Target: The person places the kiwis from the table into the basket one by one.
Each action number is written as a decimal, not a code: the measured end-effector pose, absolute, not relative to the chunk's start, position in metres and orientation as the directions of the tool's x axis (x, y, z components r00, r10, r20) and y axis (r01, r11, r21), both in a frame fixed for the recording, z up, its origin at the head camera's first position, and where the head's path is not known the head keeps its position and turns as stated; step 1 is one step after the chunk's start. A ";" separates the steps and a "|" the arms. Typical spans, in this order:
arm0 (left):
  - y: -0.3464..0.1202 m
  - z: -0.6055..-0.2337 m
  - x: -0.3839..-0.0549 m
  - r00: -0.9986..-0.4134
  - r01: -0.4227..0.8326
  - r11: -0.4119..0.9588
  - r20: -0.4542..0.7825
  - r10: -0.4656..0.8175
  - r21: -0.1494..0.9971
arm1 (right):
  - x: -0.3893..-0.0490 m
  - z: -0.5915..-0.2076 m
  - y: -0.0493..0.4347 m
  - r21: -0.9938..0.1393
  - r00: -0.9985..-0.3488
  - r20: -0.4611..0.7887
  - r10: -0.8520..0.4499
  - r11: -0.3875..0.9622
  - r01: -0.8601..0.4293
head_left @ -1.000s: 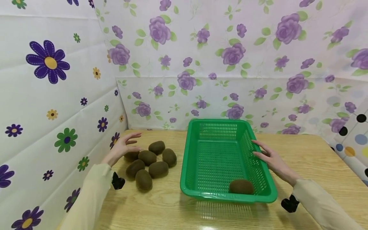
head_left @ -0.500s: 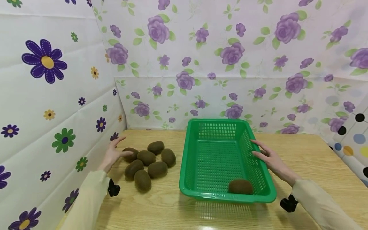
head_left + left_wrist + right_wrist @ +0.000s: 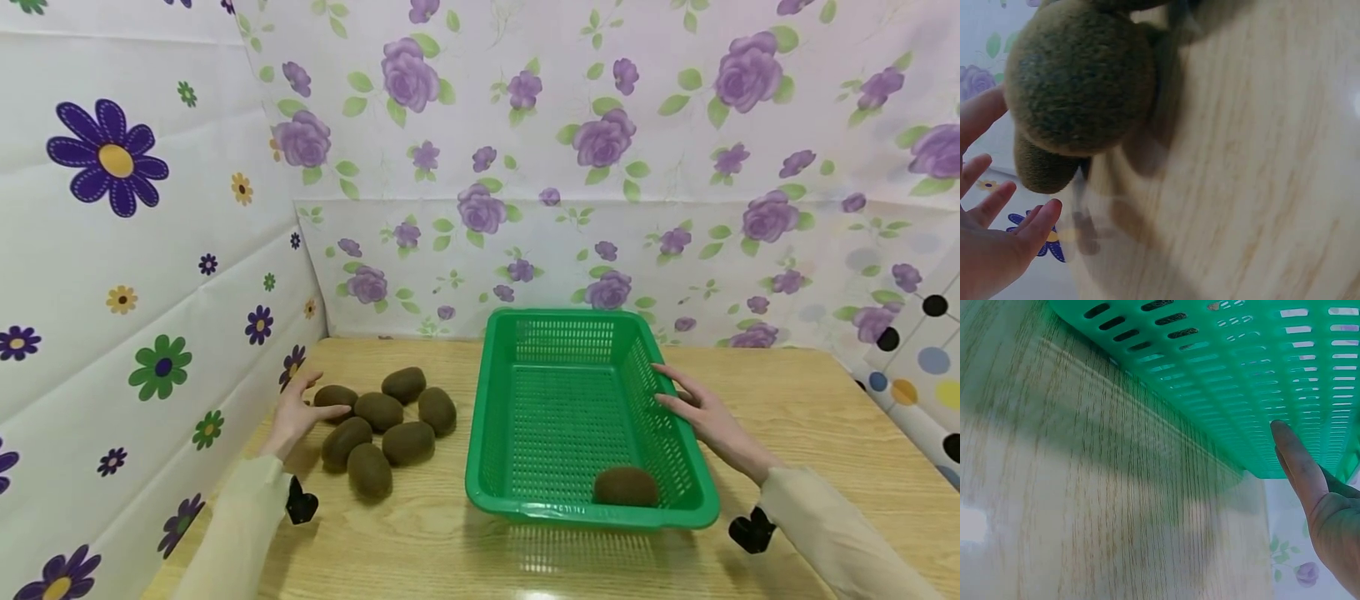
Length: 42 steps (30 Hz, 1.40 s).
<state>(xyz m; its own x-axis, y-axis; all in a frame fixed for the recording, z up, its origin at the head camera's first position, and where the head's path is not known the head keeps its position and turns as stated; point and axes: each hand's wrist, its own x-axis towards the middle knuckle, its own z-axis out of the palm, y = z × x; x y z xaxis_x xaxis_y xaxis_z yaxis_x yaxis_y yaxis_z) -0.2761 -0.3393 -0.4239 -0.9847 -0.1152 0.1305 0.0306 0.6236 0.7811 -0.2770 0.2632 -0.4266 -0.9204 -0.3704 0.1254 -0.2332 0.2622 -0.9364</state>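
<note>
Several brown kiwis [image 3: 408, 443] lie in a loose cluster on the left of the table. My left hand [image 3: 294, 412] is at the leftmost one, a kiwi [image 3: 335, 398] at the cluster's far side, its thumb over the near edge and its fingers behind. In the left wrist view, that hand [image 3: 997, 250] has spread fingers beside a kiwi [image 3: 1044, 165] partly hidden by a nearer kiwi [image 3: 1082, 78]. My right hand [image 3: 712, 421] grips the right rim of a green plastic basket [image 3: 570, 510], fingers on both sides of its wall. Inside, one kiwi [image 3: 626, 487] rests near the front.
The wooden table [image 3: 420, 542] meets a white flower-print sheet [image 3: 172, 275] on the left and a purple-rose sheet [image 3: 540, 242] at the back. Slotted basket wall [image 3: 1235, 394] fills the top of the right wrist view.
My left hand has drawn back to the left from above the cluster, then lowered around the leftmost kiwi. The right hand and basket have stayed in place.
</note>
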 end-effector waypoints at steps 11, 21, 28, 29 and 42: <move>-0.335 -0.432 -0.275 -0.983 -0.019 0.614 0.098 -0.157 0.789 | -0.278 -0.427 0.263 -0.927 -0.921 0.136 -0.365 0.282 -0.248; -0.335 -0.438 -0.279 -0.976 -0.020 0.651 0.125 -0.176 0.759 | -0.278 -0.428 0.264 -0.923 -0.925 0.132 -0.355 0.296 -0.245; -0.335 -0.436 -0.283 -0.978 -0.049 0.668 0.101 -0.184 0.743 | -0.278 -0.427 0.264 -0.921 -0.926 0.131 -0.353 0.303 -0.246; -0.335 -0.436 -0.284 -0.978 -0.051 0.669 0.099 -0.183 0.741 | -0.278 -0.426 0.263 -0.922 -0.928 0.127 -0.351 0.304 -0.241; -0.332 -0.436 -0.288 -0.974 -0.060 0.677 0.107 -0.202 0.734 | -0.278 -0.425 0.264 -0.929 -0.928 0.114 -0.354 0.293 -0.225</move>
<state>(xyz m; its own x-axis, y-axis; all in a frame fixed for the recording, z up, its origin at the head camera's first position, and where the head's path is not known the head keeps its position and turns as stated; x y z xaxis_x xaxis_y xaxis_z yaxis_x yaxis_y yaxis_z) -0.2875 -0.3318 -0.4365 -0.9735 -0.2022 0.1067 -0.0601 0.6766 0.7339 -0.2775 0.2644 -0.4254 -0.9284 -0.3537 0.1137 -0.2253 0.2927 -0.9293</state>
